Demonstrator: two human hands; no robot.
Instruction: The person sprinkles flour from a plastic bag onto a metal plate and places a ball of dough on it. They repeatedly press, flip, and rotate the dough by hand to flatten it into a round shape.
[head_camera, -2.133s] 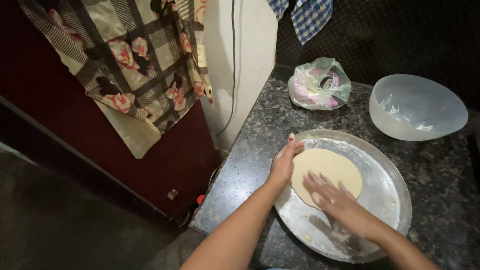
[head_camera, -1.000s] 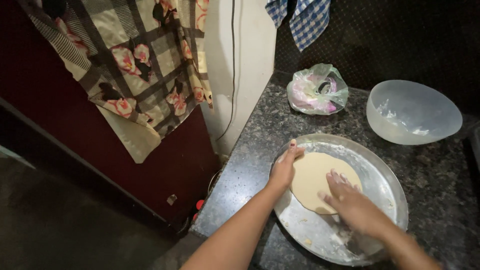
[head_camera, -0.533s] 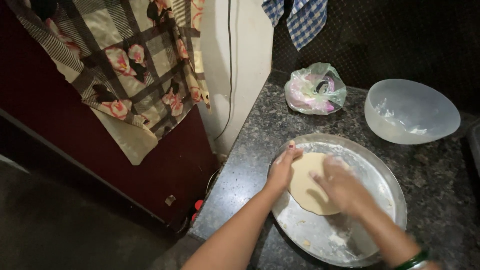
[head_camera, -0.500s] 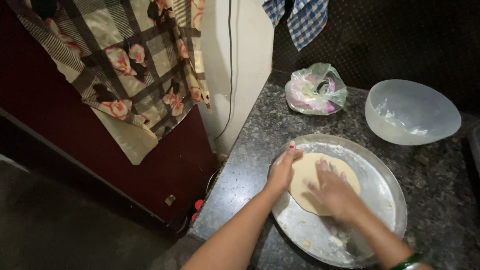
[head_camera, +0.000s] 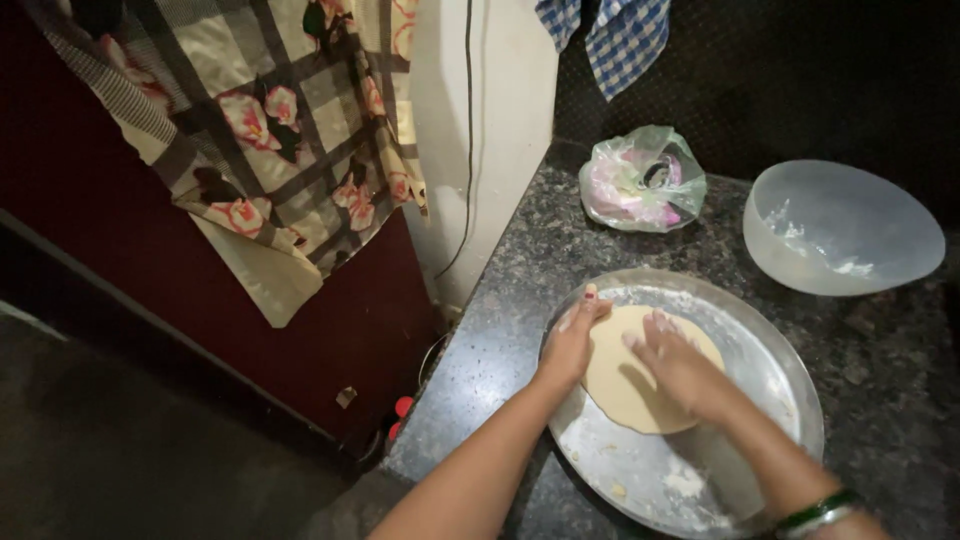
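Head view: our left hand (head_camera: 572, 340) steadies the dough (head_camera: 648, 368) edge, right hand (head_camera: 680, 362) presses flat, fingers spread, on it, in the tray (head_camera: 780, 400). Dough looks already flattened round; thinning may remain.

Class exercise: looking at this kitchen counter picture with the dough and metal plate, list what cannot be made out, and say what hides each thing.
Head view:
- Middle of the dough disc: covered by the right hand.
- Near rim of the metal plate: cut off by the bottom edge and the right forearm.
- Contents of the tied plastic bag: blurred by crinkled film.
- Checked cloth: cut off by the top edge.
- Left hand: its palm faces down, unseen.
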